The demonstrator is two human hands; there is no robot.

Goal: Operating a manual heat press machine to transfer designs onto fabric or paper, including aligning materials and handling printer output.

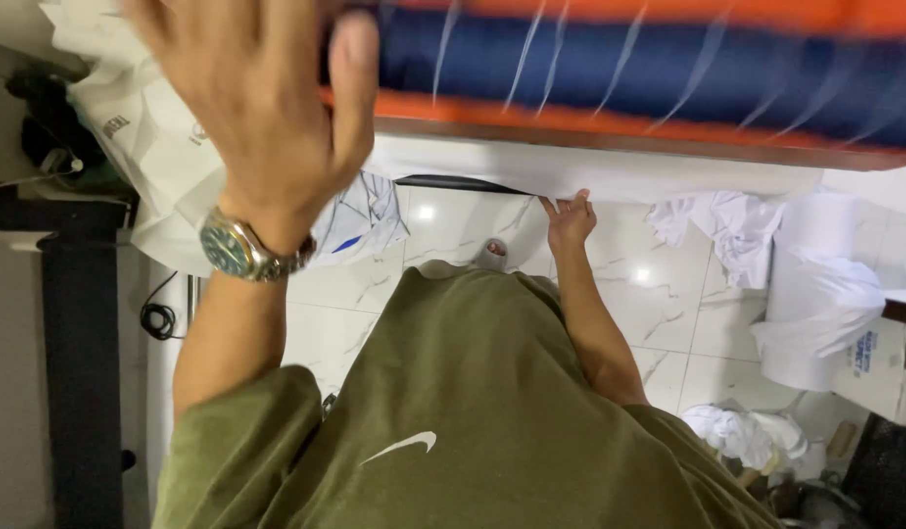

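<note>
Fabric (668, 69) in navy with orange bands and thin white stripes lies along the top of the head view, on a table whose wooden edge (649, 142) runs beneath it. A white paper sheet (610, 176) hangs over that edge. The right hand (569, 220) reaches down below the table edge and pinches the lower border of the paper between thumb and fingertips, the fingers bunched together. The left hand (262, 93) is raised close to the camera, blurred, palm away, its fingers held side by side and fairly straight, gripping nothing; whether it touches the fabric cannot be told. A steel wristwatch (239, 250) with a dark dial sits on the left wrist. The person wears an olive-green shirt (473, 411). Below, the floor is white marble-look tile (668, 304), with crumpled white paper (727, 230) near the table, a white paper roll (815, 294) at the right, and folded printed sheets (360, 216) at the left.
</note>
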